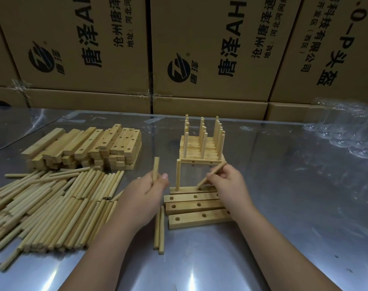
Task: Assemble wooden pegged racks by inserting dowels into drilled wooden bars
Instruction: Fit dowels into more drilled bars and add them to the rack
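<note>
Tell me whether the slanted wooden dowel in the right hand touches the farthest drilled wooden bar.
Touching. Head view: lower tip of the slanted dowel sits in the middle hole of the farthest bar.

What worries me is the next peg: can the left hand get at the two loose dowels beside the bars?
Probably yes: the two loose dowels lie uncovered right beside the left hand, though it holds a dowel.

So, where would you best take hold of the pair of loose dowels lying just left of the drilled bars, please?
Probably their near ends, pinched from above: the loose dowels lie flat, side by side, and the drilled bars sit close beside their far ends.
</note>
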